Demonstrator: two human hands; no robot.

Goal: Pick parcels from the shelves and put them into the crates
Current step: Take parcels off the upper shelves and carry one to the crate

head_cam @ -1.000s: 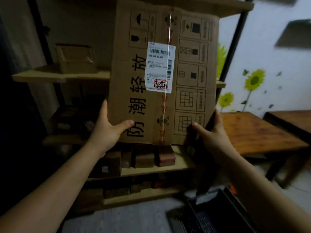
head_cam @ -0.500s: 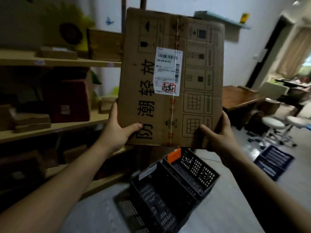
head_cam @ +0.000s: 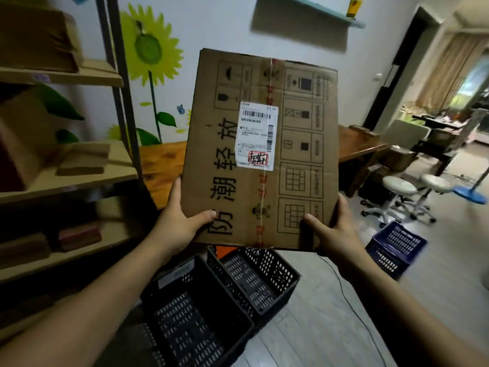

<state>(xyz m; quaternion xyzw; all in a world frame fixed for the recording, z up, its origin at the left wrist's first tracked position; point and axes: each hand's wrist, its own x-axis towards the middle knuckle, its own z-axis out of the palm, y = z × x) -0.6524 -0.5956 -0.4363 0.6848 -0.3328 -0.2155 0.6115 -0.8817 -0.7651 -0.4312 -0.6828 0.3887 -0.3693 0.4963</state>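
We are pinching the flat brown cardboard parcel [head_cam: 262, 154] at its lower corners with left hand [head_cam: 176, 229] and right hand [head_cam: 336, 235], fingers hidden behind it, above black plastic crates [head_cam: 251, 282].

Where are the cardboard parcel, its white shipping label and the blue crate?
cardboard parcel [head_cam: 225, 165]: head view, printed face left of the label.
white shipping label [head_cam: 256, 136]: head view, middle of the label.
blue crate [head_cam: 395, 247]: head view, its perforated wall.
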